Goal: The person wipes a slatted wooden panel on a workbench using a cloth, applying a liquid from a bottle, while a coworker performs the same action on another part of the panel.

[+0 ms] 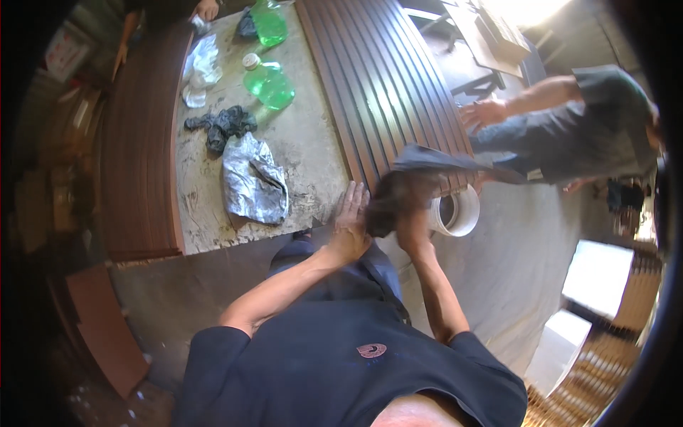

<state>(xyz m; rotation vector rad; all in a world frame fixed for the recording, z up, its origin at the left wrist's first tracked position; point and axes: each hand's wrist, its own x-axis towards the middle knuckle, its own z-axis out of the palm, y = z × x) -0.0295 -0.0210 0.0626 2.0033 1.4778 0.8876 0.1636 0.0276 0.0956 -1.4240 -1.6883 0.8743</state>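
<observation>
A long brown slatted panel [384, 78] with dark grooves lies along the right part of the worktable. My left hand [351, 222] rests against its near corner with the fingers stretched out, holding nothing. Beside it, my right hand [415, 217] grips a dark cloth [390, 203] over the near end of the panel. Motion blurs this hand and the cloth, and one loose end of the cloth flares out to the right. Just right of that hand, below the panel's end, is a round white bucket [459, 213], partly hidden.
On the worktable [313, 135] lie green liquid bottles [270, 87], a crumpled silver bag [255, 181], black rags [224, 128] and white crumpled plastic [203, 71]. Stacked brown boards [142, 142] line its left side. A person [569, 128] reaches toward the panel's right edge; another hand [206, 8] shows far left.
</observation>
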